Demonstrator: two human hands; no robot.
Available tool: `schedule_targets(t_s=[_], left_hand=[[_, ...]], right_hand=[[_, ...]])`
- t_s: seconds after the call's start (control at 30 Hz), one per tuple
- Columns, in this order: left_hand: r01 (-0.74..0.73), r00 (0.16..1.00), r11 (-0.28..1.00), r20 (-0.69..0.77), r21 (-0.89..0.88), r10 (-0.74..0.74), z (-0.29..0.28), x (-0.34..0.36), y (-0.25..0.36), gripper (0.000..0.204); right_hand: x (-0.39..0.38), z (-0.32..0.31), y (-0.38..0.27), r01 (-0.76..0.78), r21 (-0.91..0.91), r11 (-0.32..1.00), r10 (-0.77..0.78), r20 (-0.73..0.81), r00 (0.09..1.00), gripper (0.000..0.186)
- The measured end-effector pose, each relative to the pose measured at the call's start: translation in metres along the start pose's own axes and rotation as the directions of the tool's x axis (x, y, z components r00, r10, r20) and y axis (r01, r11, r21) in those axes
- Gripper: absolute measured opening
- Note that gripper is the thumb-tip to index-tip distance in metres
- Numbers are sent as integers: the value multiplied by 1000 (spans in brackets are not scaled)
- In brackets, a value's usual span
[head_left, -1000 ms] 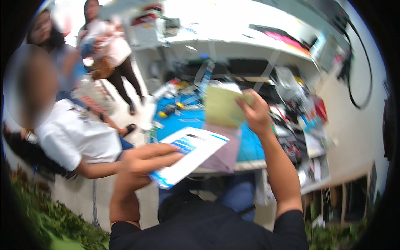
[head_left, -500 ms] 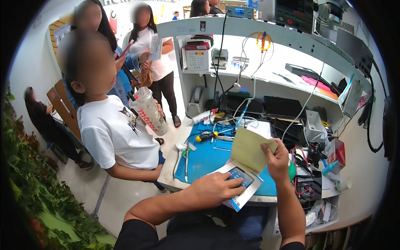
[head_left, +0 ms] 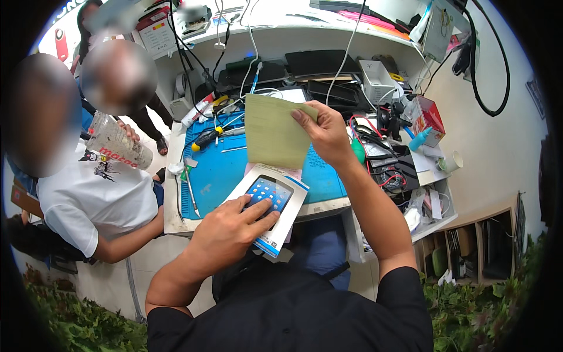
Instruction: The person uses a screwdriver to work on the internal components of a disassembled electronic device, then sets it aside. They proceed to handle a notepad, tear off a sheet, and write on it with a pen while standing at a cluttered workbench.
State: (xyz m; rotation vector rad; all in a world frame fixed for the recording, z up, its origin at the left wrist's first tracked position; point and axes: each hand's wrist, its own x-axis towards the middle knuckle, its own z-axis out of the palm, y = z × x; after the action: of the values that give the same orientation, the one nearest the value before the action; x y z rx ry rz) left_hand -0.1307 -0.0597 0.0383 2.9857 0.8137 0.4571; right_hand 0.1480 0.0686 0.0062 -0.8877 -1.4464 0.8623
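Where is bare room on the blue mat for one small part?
Bare mat lies between the thin tool and the white tablet box, and right of the box. Crowded: around the yellow-black screwdriver and the light-blue bottle.

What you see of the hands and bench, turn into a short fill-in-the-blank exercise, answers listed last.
The left hand touches a box whose main colour is ____.
The right hand grips the olive sheet by its upper ____ corner.
The mat on the bench is ____.
The tool left of the sheet has a black and ____ handle.
Missing words: white; right; blue; yellow.
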Motion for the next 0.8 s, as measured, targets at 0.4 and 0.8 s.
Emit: schedule_targets(t_s=[0.4, 0.8], left_hand=[[105, 984, 994, -143, 1, -104, -30, 26, -12, 36], [111, 985, 991, 144, -79, -98, -49, 105, -64, 46]], right_hand=[[-10, 12, -21, -45, -43, 998, 51, 160, 986, 25], [7, 14, -18, 90, -243, 966, -64, 115, 991, 23]])
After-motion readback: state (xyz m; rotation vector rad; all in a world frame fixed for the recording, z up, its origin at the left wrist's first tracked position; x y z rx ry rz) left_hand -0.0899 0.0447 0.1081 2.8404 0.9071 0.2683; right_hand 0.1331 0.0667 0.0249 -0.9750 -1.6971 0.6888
